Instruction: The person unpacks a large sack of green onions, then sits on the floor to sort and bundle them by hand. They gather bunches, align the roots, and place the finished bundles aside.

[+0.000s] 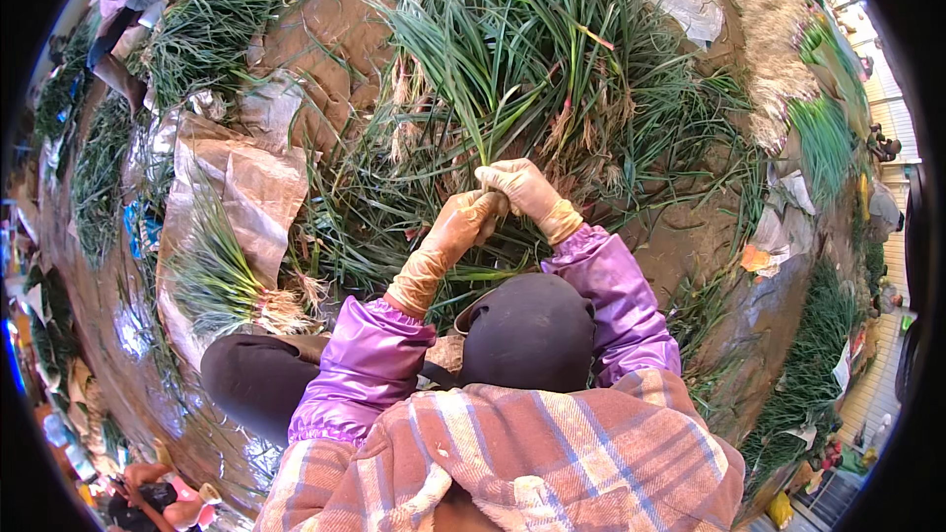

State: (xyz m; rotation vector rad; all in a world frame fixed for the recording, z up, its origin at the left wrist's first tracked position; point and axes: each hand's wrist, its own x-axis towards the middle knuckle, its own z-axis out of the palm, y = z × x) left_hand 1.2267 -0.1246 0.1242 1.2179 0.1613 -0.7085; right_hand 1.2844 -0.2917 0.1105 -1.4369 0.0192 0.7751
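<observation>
A green leafy stalk, apparently a spring onion (pixel 482 142), stands between my hands with its leaves pointing away from me. My left hand (pixel 467 220), in a yellowish rubber glove, is closed around its lower end, and the root end is hidden by the fingers. My right hand (pixel 522 185), gloved alike, pinches the stalk just above, close against the left. Just beyond my hands lies a large heap of long green leaves (pixel 517 37) with reddish stems and pale roots. To the left, a bunch of spring onions with pale roots (pixel 281 310) rests on a woven sack (pixel 247 192).
Loose leaves (pixel 369 236) are strewn over the wet brown ground (pixel 680 236). More green heaps lie at the upper left (pixel 214 29) and lower right (pixel 805 362). A long row of root ends (pixel 776 44) is at the upper right. Another person (pixel 159 499) is at the far lower left.
</observation>
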